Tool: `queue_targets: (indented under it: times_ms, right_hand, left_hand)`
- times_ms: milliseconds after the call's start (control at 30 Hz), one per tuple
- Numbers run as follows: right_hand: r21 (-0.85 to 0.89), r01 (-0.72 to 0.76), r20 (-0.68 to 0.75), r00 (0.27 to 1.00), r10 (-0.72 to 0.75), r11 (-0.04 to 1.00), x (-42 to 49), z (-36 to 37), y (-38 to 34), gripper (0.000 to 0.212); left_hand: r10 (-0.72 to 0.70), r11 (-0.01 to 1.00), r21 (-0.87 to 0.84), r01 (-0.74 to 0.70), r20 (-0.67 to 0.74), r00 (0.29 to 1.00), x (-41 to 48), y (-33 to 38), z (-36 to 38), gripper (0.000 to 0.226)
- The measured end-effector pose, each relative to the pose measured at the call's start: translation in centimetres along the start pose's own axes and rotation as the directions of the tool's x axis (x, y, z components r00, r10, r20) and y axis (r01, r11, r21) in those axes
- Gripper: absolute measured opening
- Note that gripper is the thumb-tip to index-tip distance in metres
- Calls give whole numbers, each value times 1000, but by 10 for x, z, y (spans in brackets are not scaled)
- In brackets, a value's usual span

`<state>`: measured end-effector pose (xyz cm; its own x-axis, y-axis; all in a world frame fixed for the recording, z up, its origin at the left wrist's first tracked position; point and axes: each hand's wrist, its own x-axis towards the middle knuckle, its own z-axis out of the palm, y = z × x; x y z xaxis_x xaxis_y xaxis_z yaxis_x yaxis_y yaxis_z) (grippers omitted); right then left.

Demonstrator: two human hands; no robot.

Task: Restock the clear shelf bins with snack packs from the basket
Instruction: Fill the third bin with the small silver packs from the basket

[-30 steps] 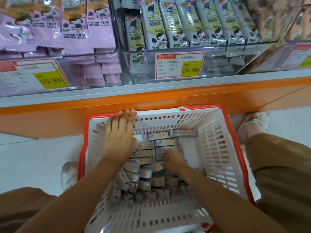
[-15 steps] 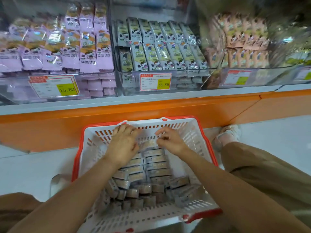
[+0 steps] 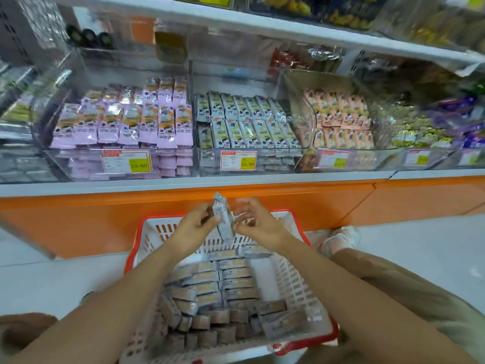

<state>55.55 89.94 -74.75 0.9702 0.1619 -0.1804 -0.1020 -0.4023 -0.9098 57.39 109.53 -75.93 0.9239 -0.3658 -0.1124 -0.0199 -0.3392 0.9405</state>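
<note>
From the head view, our left hand grips a grey snack pack upright over the far end of the basket. Our right hand pinches the pack's right edge, probably squaring it for the matching middle bin beyond.

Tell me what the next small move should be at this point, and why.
Probably raise the snack pack towards the middle bin and set it in. The left hand grips it upright above the basket; the right hand is curled beside it, contact unclear. Its grey wrapper seems to match the packs in that bin, not the purple or pink ones either side.
</note>
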Motion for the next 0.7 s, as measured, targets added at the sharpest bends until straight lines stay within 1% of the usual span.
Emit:
queue_targets:
  times_ms: [33,100,167,200,233,267,300,333,367,400,433,467,533,600,700]
  right_hand:
    - [-21,3,23,1000,-3,1000,-3,2,0,52]
    - [-35,55,8,998,-55,998,-8,5,-5,47]
    - [-48,134,-59,989,-136,990,-13,4,-14,38]
    - [-62,171,-100,979,-177,983,-14,2,-20,36]
    - [-67,208,-139,966,-216,976,-15,-1,-26,35]
    - [-64,240,-174,953,-247,969,-16,-4,-33,35]
    - [-60,266,-204,940,-273,962,-17,-7,-40,36]
    - [-55,283,-231,929,-288,957,-17,-10,-49,37]
    - [-48,299,-255,919,-301,953,-16,-13,-57,39]
    - [-45,317,-276,907,-317,947,-14,-16,-68,41]
    - [-56,338,-297,893,-339,940,-10,-18,-77,42]
    - [-79,356,-315,877,-362,931,-5,-20,-87,44]
    - [-125,370,-338,856,-390,921,9,-20,-105,46]
    - [-189,363,-361,838,-408,913,26,-18,-120,46]
    - [-324,335,-383,809,-447,885,53,-14,-136,44]
  left_hand:
    - [-11,995,-97,11,1,1000,-1,5,-2,31]
    - [0,980,-200,4,18,1000,-3,17,-6,25]
    - [53,974,-223,-47,21,998,-3,27,-10,25]
    - [87,975,-203,-88,-11,996,-3,31,-12,24]
    - [132,981,-135,-142,-84,988,-2,34,-14,23]
    - [189,981,-7,-194,-191,963,-2,35,-17,22]
    - [281,957,164,-241,-304,910,-2,37,-21,23]
    - [399,895,358,-265,-380,835,-2,37,-25,27]
    - [511,804,536,-258,-400,761,-2,37,-30,34]
    - [581,715,663,-221,-388,716,-1,36,-35,44]
    - [613,644,744,-179,-362,702,0,35,-39,52]
    - [625,587,797,-145,-331,707,2,34,-43,59]
    - [613,511,854,-98,-282,738,5,31,-48,72]
    - [593,465,883,-70,-252,765,7,27,-49,84]
    - [595,421,905,-56,-229,771,8,23,-50,91]
